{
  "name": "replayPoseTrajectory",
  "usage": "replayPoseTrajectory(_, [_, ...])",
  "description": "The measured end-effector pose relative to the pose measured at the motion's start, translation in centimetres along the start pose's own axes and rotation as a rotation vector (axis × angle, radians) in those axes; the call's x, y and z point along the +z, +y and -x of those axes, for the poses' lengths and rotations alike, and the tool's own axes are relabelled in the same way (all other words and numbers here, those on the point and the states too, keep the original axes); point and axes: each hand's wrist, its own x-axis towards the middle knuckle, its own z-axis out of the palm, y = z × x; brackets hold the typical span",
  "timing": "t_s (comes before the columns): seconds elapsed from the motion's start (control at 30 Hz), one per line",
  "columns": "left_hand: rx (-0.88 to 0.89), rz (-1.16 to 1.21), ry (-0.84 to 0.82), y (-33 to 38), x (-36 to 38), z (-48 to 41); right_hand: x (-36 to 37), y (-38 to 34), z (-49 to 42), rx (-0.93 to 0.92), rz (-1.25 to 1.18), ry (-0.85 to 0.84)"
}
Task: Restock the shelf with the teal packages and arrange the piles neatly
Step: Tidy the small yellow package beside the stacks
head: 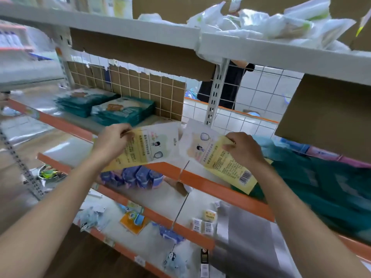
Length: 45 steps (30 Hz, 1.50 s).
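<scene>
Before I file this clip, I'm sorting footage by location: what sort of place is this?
Probably a retail shop aisle: tiered shelves with orange front edges, stacked teal packages, a barcoded packet pinched in the right hand, a second packet in the left hand.

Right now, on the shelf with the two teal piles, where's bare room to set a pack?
Bare shelf between the front teal pile and the white upright, below the cardboard backing. Also a strip before the piles, along the orange edge. Crowded at right: a loose teal heap. Left hand grips one yellow pack, right hand another.
</scene>
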Motion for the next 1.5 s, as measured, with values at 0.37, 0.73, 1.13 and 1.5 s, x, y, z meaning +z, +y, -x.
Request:
replayPoseTrajectory(0.37, [-0.015, -0.053, 0.109, -5.3, -1.1, -11.8, 4.5, -4.1, -12.4, -0.065, -0.056, 0.040])
replayPoseTrajectory(0.73, [-0.016, -0.034, 0.089, -8.5, 1.4, -19.8, 7.8, -5.8, -17.5, 0.029, -0.057, -0.009])
replayPoseTrajectory(1.13, [0.165, 0.253, -0.138, -11.7, 2.1, -25.1, 10.3, -6.9, -14.5, 0.253, -0.043, -0.053])
replayPoseTrajectory(1.5, [0.175, 0.493, -0.292, -10.8, 3.8, -24.5, 10.7, -4.4, -12.0, 0.356, 0.056, -0.322])
